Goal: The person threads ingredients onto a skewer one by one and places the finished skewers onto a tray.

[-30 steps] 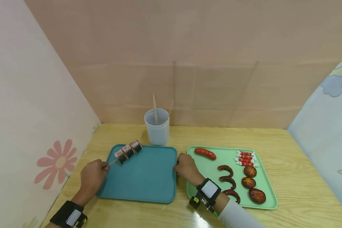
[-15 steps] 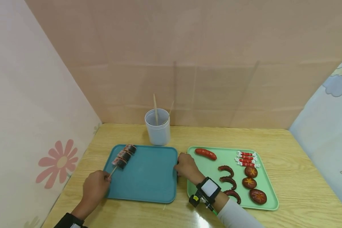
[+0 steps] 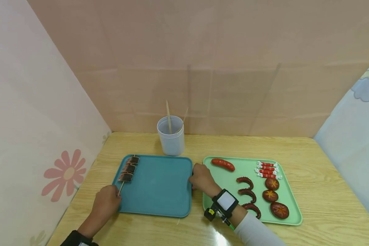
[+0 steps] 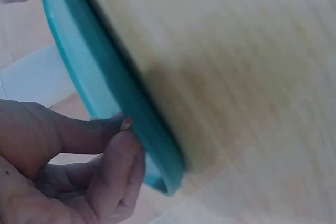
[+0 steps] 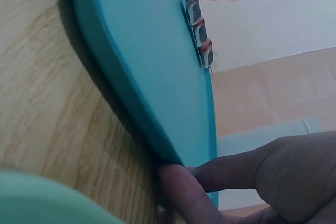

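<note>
At the left side of the blue tray [image 3: 156, 186], the left grip [image 3: 107, 202] pinches a loaded skewer [image 3: 128, 168], which perhaps rests there; the right grip [image 3: 202, 178] pinches the opposite rim, near the green tray [image 3: 244, 167].

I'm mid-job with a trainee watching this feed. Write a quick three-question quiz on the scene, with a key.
1. How many food pieces are on the skewer?
2. The left hand is holding: A) the sausage; B) the skewer; C) the white cup.
3. True or false: the white cup stands on the green tray.

Key:
1. Three.
2. B.
3. False; it stands on the table, behind the blue tray.
</note>
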Demonstrator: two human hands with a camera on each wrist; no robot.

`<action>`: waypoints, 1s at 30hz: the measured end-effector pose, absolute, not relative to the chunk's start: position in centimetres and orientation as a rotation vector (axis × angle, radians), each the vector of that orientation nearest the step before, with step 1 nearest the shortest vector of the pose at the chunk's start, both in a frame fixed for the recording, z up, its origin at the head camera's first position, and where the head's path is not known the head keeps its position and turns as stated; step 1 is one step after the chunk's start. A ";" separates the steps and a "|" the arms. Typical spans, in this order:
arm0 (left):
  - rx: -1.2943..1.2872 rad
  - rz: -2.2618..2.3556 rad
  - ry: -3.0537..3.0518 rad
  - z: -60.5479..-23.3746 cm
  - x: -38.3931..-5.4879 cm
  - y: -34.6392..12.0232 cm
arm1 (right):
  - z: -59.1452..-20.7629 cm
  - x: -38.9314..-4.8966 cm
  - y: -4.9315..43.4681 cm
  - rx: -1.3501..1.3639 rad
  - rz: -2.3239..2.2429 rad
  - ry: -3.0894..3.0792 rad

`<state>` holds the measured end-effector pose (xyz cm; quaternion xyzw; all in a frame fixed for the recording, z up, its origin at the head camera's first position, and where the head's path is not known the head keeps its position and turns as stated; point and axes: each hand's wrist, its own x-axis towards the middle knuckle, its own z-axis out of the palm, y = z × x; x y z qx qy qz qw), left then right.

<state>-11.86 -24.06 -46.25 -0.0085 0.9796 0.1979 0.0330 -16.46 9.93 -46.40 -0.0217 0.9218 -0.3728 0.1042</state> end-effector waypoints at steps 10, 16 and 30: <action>-0.013 0.482 3.026 -44.9 -12.4 -23.6 | -46.4 -16.3 9.9 -0.052 -1.111 2.709; -0.006 0.534 3.152 -42.7 -13.9 -21.7 | -45.4 -16.6 9.8 -0.141 -1.144 2.867; 0.115 1.574 2.920 -43.2 -23.4 -9.6 | -40.9 -23.9 7.8 -0.729 -1.885 3.126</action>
